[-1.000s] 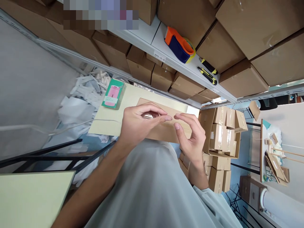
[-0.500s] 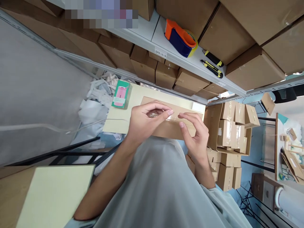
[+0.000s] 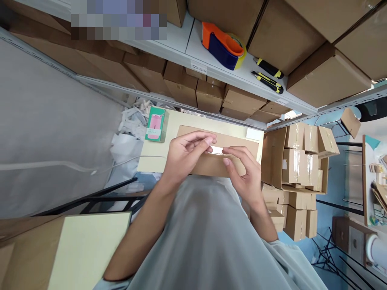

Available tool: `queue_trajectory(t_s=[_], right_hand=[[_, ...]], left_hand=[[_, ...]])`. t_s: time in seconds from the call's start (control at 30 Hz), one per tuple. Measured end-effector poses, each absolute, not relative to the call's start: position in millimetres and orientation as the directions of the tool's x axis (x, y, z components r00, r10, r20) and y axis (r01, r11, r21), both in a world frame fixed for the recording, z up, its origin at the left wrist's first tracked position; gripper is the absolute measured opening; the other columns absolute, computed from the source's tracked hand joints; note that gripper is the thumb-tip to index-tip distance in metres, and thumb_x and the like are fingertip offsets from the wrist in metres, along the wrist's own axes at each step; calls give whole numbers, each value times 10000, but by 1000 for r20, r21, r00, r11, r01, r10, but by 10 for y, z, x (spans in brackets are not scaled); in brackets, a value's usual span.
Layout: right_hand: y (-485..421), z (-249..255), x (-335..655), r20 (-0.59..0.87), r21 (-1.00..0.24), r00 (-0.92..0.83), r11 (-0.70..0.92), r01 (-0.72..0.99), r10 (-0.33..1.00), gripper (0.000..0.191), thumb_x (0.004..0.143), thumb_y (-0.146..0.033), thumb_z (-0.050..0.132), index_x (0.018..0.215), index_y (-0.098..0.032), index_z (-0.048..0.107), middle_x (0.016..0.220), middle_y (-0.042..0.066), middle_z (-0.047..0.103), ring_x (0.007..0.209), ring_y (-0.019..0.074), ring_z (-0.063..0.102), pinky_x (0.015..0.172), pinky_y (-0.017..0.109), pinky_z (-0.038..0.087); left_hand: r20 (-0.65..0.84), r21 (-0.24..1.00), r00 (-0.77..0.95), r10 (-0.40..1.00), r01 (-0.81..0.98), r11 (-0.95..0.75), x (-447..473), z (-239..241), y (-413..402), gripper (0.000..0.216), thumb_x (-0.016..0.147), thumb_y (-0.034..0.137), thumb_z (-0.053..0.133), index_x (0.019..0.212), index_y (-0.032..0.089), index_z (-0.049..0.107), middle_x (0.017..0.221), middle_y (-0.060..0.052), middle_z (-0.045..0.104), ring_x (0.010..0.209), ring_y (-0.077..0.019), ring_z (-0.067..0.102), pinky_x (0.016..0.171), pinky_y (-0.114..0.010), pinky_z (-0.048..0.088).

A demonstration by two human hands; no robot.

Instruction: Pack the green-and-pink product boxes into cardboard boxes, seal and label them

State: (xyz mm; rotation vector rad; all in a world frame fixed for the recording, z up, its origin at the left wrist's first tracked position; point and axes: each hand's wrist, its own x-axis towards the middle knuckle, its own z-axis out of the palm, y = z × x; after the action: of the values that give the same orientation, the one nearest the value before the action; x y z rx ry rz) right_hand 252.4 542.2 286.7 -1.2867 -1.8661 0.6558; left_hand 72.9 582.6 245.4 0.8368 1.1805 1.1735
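A flat brown cardboard box [image 3: 238, 145] lies on a pale yellow table [image 3: 178, 125] in front of me. My left hand [image 3: 186, 155] hovers over its left half, fingers curled in a pinch on a strip of clear tape [image 3: 217, 150]. My right hand [image 3: 244, 173] is at the box's middle, its fingertips pinching the other end of the strip. The tape looks stretched between both hands just above the box top.
A green and pink small box [image 3: 155, 125] stands at the table's left. On the shelf above sit an orange and blue tape dispenser [image 3: 222, 46] and two yellow-black utility knives [image 3: 267, 76]. A carton of taped small boxes [image 3: 302, 157] is to the right; paper scraps [image 3: 128, 133] lie left.
My view has shifted a little. Both hands have stayed over the box and closed in towards each other, with the tape strip now lower against the box top.
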Motion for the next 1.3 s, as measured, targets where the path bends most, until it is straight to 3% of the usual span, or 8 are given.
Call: queue_trajectory(t_s=[0.23, 0.53, 0.63, 0.83, 1.0, 1.1, 1.17, 1.3], right_hand=[[5395, 2820, 2608, 290, -774, -185, 344, 532, 939, 225, 1113, -220, 654, 1305, -297, 742, 1197, 55, 795, 1135, 205, 767, 996, 391, 634], [5311, 2756, 2812, 209, -790, -78, 215, 574, 975, 194, 1121, -316, 647, 1272, -325, 768, 1188, 57, 800, 1127, 239, 767, 998, 435, 647], [5308, 2745, 2924, 207, -796, -22, 182, 577, 978, 189, 1116, -316, 651, 1253, -317, 781, 1186, 59, 805, 1128, 242, 767, 1008, 438, 648], [5299, 2731, 3351, 268, -778, 172, 108, 619, 948, 176, 1116, -341, 644, 1204, -290, 788, 1153, 56, 806, 1117, 230, 767, 1019, 441, 647], [5184, 2611, 3740, 287, -777, 296, 42, 628, 911, 189, 1120, -347, 633, 1216, -301, 789, 1169, 53, 797, 1112, 226, 765, 1020, 444, 643], [5107, 2463, 3911, 247, -790, 339, -14, 613, 908, 223, 1130, -401, 612, 1230, -300, 784, 1176, 66, 792, 1125, 234, 763, 1040, 461, 645], [5078, 2314, 4018, 195, -818, 370, -58, 572, 909, 261, 1126, -462, 612, 1239, -296, 779, 1191, 79, 789, 1142, 242, 762, 1062, 469, 641], [5089, 1910, 4212, -40, -926, 419, -191, 325, 907, 430, 1031, -651, 705, 1245, -283, 770, 1258, 103, 790, 1169, 260, 763, 1083, 473, 642]], left_hand=[[-242, 950, -27, 970, -211, 231, 762, 2431, 5827, 398, 745, 544, 941, 783, 205, 736, 769, -40, 755, 718, -187, 716, 742, -325, 608], [-217, 950, 1, 976, -231, 211, 814, 2443, 5815, 314, 823, 489, 894, 900, 193, 820, 845, -65, 782, 718, -185, 707, 676, -319, 588], [-195, 961, -19, 981, -204, 187, 843, 2442, 5833, 313, 791, 470, 928, 799, 203, 763, 761, -35, 737, 674, -169, 682, 646, -302, 574], [-173, 973, -38, 984, -163, 165, 999, 2401, 5910, 419, 914, 598, 816, 799, 212, 702, 762, -32, 703, 641, -147, 659, 578, -278, 541], [-70, 994, -59, 996, -83, 65, 1256, 2316, 6072, 614, 1037, 615, 675, 604, 233, 464, 580, 20, 479, 491, -111, 526, 482, -285, 450], [41, 998, -57, 998, 55, -38, 1444, 2248, 6209, 368, 939, 545, 833, 859, 239, 646, 825, 1, 698, 561, -97, 603, 508, -274, 474], [90, 988, -43, 995, 128, -84, 1574, 2203, 6296, 439, 850, 486, 927, 1151, 264, 695, 1034, -16, 780, 659, -110, 683, 560, -272, 531], [117, 963, -8, 993, 247, -111, 1804, 2103, 6384, 407, 1106, 534, 605, 1297, 198, 735, 862, -23, 794, 643, -140, 700, 660, -314, 613]])
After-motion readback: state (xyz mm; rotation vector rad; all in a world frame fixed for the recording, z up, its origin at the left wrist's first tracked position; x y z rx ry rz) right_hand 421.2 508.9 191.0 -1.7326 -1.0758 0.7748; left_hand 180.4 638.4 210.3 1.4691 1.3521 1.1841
